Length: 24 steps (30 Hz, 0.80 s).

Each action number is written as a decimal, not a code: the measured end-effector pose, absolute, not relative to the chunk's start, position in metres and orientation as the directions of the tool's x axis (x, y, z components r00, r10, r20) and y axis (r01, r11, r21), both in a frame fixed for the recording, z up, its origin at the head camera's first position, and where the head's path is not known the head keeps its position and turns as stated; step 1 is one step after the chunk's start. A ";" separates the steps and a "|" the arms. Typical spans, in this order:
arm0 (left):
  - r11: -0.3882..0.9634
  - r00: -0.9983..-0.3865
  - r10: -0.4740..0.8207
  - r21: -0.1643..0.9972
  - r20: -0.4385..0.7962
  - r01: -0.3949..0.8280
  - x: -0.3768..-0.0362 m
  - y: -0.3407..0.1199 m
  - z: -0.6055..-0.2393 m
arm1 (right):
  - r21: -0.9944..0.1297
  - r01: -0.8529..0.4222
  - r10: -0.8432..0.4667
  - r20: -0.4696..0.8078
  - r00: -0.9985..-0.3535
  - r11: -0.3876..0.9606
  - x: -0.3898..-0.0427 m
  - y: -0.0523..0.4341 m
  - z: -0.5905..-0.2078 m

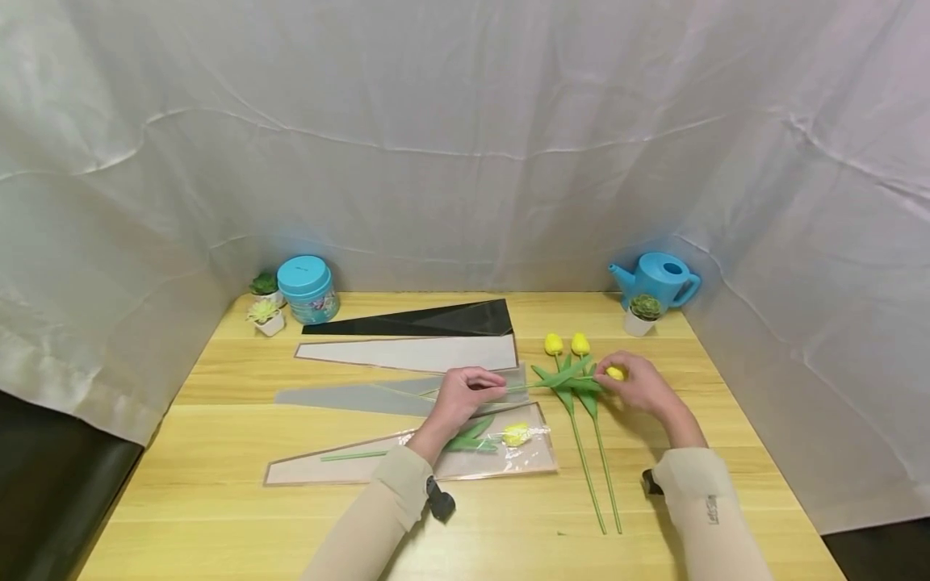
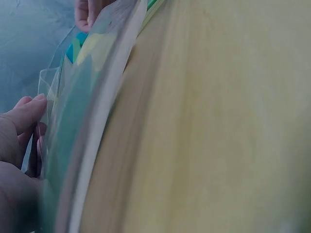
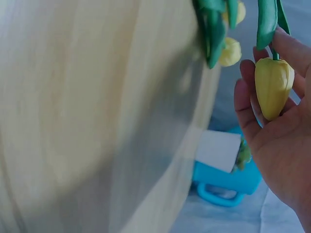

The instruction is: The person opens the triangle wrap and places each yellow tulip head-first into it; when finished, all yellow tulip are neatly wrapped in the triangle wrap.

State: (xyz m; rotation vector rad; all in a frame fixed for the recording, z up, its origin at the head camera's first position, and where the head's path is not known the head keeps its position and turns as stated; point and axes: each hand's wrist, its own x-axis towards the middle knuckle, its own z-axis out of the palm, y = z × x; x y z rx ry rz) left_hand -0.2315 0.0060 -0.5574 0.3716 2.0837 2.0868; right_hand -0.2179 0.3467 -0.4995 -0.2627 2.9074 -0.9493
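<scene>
My right hand (image 1: 639, 383) pinches an artificial yellow tulip (image 3: 273, 87) just below its bloom, which rests in the palm. The tulip's green stem runs left across two other yellow tulips (image 1: 580, 344) and over or inside a grey flower sleeve (image 1: 327, 395); which of these, I cannot tell. At that sleeve's wide end, my left hand (image 1: 465, 395) has its thumb and fingers about the clear film edge (image 2: 48, 77), seemingly pinching it. Nearer to me lies a white, brown-edged sleeve (image 1: 298, 470) with a yellow tulip (image 1: 516, 434) inside.
Behind the grey sleeve lie a white sleeve (image 1: 407, 352) and a black sleeve (image 1: 436, 319). A blue jar (image 1: 305, 282) and two small potted succulents (image 1: 270, 322) stand at the back left. A blue watering can (image 1: 659, 278) and another potted succulent (image 1: 643, 316) stand at the back right.
</scene>
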 end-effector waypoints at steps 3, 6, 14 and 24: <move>-0.015 -0.952 0.299 0.998 0.064 0.063 -0.231 0.006 -0.555 | -0.594 -0.161 -0.195 0.007 -0.981 0.788 -0.215 0.339 -0.493; -0.025 -0.951 0.303 0.998 0.062 0.057 -0.229 0.006 -0.553 | -0.591 -0.180 -0.206 0.024 -0.978 0.786 -0.213 0.332 -0.489; -0.027 -0.949 0.303 0.996 0.085 0.081 -0.229 0.008 -0.548 | -0.576 -0.231 -0.238 0.064 -0.969 0.784 -0.214 0.315 -0.483; -0.003 -0.939 0.324 0.993 0.115 0.120 -0.225 0.010 -0.545 | -0.564 -0.242 -0.250 0.063 -0.966 0.790 -0.212 0.301 -0.486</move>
